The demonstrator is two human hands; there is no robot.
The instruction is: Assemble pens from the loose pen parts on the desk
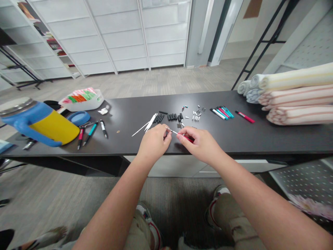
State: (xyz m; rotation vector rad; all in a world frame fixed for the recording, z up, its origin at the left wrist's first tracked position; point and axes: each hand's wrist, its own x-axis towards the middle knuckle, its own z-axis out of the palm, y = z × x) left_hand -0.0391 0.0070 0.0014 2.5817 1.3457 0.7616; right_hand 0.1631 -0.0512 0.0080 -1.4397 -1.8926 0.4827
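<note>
Above the front of the dark table, my left hand point(156, 139) and my right hand point(199, 143) meet, fingertips close together. The right fingers are closed around a red pen barrel point(190, 139). A thin pale pen refill point(173, 131) sticks out of it to the left, and my left thumb and finger pinch at its far end; the tip is too small to make out. Just beyond lie white refills point(151, 122), black thin tubes point(158, 118), black rubber grips point(172, 117), small springs point(179, 125) and silvery pen tips point(196, 116).
Several pens point(223, 113) and a red pen point(245, 117) lie to the right, before rolled towels point(291, 99). At left are a blue-yellow jug point(49, 121), a blue lid point(78, 118), a plastic tray point(97, 100) of colourful items and more pens point(90, 133). The table point(125, 140) has a near edge.
</note>
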